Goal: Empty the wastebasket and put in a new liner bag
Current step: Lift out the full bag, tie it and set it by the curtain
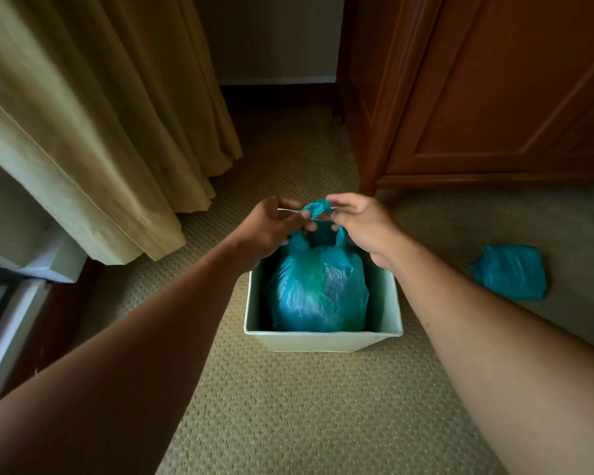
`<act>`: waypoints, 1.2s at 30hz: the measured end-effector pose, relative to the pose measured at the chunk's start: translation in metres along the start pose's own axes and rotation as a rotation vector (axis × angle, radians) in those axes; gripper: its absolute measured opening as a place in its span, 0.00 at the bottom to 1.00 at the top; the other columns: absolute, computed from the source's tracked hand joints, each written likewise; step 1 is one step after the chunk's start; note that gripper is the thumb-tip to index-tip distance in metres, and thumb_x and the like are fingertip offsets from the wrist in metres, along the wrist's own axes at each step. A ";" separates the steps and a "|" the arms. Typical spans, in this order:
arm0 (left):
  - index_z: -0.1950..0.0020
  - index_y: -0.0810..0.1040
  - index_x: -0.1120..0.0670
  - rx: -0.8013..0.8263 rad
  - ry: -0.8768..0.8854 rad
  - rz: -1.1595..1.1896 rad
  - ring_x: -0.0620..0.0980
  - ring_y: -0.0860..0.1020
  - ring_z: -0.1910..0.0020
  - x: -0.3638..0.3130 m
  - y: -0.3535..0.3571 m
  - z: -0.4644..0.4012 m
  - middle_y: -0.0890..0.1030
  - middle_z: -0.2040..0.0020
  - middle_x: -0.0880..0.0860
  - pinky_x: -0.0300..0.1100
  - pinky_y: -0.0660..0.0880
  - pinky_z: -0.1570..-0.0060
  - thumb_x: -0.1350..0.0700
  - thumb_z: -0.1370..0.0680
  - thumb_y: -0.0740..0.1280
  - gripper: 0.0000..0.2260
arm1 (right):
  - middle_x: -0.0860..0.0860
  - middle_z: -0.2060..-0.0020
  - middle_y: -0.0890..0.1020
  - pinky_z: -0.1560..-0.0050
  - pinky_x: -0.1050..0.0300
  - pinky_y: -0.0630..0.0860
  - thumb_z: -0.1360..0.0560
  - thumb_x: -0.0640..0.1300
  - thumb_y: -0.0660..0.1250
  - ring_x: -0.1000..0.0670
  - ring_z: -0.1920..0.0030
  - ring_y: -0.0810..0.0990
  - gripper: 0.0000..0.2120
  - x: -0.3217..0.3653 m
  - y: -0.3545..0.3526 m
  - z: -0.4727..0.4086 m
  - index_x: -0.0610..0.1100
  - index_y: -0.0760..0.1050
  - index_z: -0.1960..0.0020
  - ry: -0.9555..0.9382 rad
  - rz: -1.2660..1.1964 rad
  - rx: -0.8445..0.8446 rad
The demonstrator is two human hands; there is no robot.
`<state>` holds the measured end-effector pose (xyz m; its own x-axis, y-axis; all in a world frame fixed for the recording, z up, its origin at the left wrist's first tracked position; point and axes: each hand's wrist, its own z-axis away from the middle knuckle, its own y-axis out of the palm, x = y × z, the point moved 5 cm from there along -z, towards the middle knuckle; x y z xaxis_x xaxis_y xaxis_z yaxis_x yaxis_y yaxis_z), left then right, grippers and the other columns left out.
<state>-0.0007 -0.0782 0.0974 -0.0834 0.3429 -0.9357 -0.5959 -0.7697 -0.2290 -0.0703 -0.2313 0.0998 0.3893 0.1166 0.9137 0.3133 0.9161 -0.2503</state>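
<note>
Two hands meet above the far edge of the wastebasket [323, 334], and the step in hand looks like tying off the full liner before it is lifted out.

Far left of the hands hangs a beige curtain [93, 132], its hem reaching the carpet [288, 406].

The left hand [271, 228] comes in with a long, nearly straight forearm, knuckles turned away, fingers curled and pinching the left tail of the blue bag's twisted top.

Between the two hands sits the knot [318, 209], a small bunch of blue plastic held taut just above the bin. Directly beneath them the full blue bag [319, 289] rests inside the pale square wastebasket, touching its walls.

The right hand [360, 228] mirrors the left, wrist bent slightly down, thumb and fingers closed on the other tail, with a lower loop of plastic under its palm.

Well to the right of that hand, a folded blue liner [510, 272] lies on the carpet beside a wooden cabinet [494, 97].

Next, I judge, the knot needs a firm outward pull, then one hand must grip it and raise the bag straight up, clear of the rim.
</note>
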 end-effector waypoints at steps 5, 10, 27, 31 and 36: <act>0.40 0.77 0.52 0.089 -0.029 -0.074 0.43 0.81 0.50 -0.003 0.002 0.000 0.87 0.51 0.48 0.40 0.73 0.58 0.49 0.22 0.70 0.12 | 0.49 0.47 0.84 0.66 0.71 0.73 0.22 0.38 0.69 0.60 0.60 0.80 0.12 -0.001 -0.001 0.001 0.42 0.79 0.39 0.003 -0.001 -0.001; 0.40 0.79 0.49 0.066 -0.051 -0.135 0.44 0.81 0.49 -0.007 0.002 0.001 0.87 0.51 0.47 0.38 0.75 0.59 0.49 0.22 0.71 0.12 | 0.49 0.54 0.85 0.59 0.64 0.76 0.24 0.43 0.72 0.56 0.56 0.81 0.09 0.000 -0.001 0.010 0.48 0.83 0.44 -0.014 0.022 0.029; 0.58 0.74 0.53 -0.033 0.113 0.001 0.39 0.80 0.66 -0.003 0.009 0.005 0.83 0.61 0.51 0.32 0.75 0.66 0.58 0.23 0.73 0.09 | 0.53 0.62 0.82 0.76 0.71 0.68 0.25 0.44 0.73 0.58 0.66 0.76 0.06 -0.005 -0.005 0.015 0.45 0.82 0.49 0.049 0.044 -0.133; 0.57 0.75 0.51 -0.108 0.157 -0.192 0.42 0.78 0.61 -0.007 0.008 0.003 0.80 0.57 0.50 0.36 0.75 0.62 0.53 0.23 0.73 0.08 | 0.51 0.58 0.87 0.66 0.65 0.70 0.20 0.50 0.65 0.56 0.60 0.81 0.09 0.001 0.001 0.021 0.49 0.83 0.47 0.060 0.195 0.036; 0.52 0.77 0.56 -0.202 0.148 -0.263 0.41 0.75 0.66 -0.012 0.013 0.001 0.80 0.61 0.48 0.29 0.71 0.69 0.52 0.23 0.72 0.09 | 0.50 0.54 0.86 0.58 0.57 0.73 0.26 0.49 0.69 0.52 0.55 0.80 0.11 0.008 -0.002 0.025 0.46 0.84 0.49 0.051 0.316 0.178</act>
<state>-0.0085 -0.0916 0.1062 0.1778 0.4731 -0.8629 -0.4108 -0.7611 -0.5019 -0.0896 -0.2222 0.1156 0.4868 0.3890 0.7822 0.0172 0.8910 -0.4537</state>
